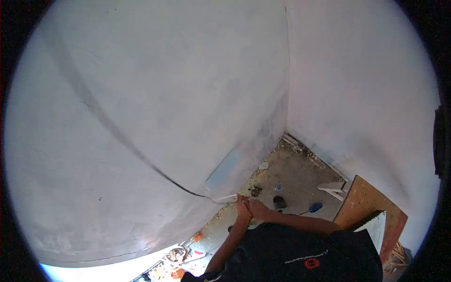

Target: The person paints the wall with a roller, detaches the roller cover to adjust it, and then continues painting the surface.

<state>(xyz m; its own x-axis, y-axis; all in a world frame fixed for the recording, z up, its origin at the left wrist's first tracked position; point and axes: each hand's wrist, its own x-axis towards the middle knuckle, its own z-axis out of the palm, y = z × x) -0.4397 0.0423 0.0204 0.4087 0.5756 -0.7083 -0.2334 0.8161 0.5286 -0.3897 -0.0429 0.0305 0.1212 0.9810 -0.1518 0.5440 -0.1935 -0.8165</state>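
Note:
My left hand [243, 207] and my right hand [256, 209] are close together, low in the middle of the head view. Both have their fingers closed around the end of a thin pale rod [228, 199]. The rod points left toward the wall, and its far part is hard to make out. A long dark curved line [136, 151] runs from near it up across the pale wall [188, 94]; whether it is a pole or a shadow is unclear.
Two walls meet in a corner above a dirty floor [305, 171]. White wooden pieces [334, 190] and a brown board [364, 199] stand at the right. A blue object [315, 207] lies on the floor. Mixed clutter [177, 256] shows at the lower left.

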